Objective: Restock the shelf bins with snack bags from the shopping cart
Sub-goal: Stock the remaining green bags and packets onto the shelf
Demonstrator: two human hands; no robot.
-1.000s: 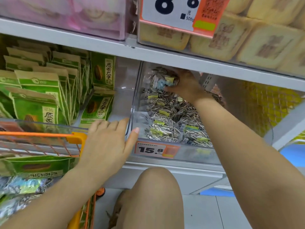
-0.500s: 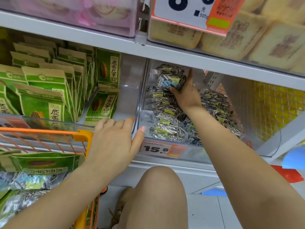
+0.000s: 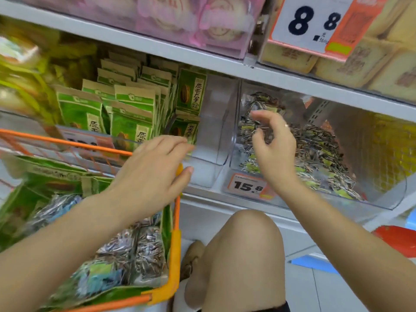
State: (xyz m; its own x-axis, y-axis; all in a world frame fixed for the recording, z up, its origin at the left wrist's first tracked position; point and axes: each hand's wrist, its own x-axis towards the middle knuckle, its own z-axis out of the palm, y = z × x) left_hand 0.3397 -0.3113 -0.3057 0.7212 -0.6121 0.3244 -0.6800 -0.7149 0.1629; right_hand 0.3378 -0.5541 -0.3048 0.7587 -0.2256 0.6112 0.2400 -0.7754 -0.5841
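**Both hands empty between cart and bins**

You have two clear bins on the shelf (image 3: 225, 64) ahead of you. The left bin (image 3: 211, 131) holds green bags (image 3: 130, 122) standing in rows, too many and too overlapped to count, with bare space at its right end. The right bin (image 3: 382, 199) holds a heap of silver seed bags (image 3: 315, 149), also too jumbled to count. Two price tags show: a 15.8 tag (image 3: 247, 186) on the right bin's front and a large 8.8 sign (image 3: 315, 23) on the shelf above.

The orange cart (image 3: 173, 255) sits near left, with more silver bags (image 3: 135, 248) and green bags inside; at least three silver ones show, blurred. The upper shelf carries pink packs (image 3: 191, 21) and tan packs (image 3: 360, 64). Below is a pale tiled floor (image 3: 326, 289), with something red (image 3: 396, 242) and something blue at the right.

Your left hand (image 3: 153, 176) is over the cart's far right corner, fingers straight and close together, pointing at the left bin, holding nothing. Your right hand (image 3: 272, 143) hangs at the front of the right bin above the silver heap, fingers loosely curled and spread, holding nothing. Your bare knee (image 3: 243, 255) is raised between your arms.
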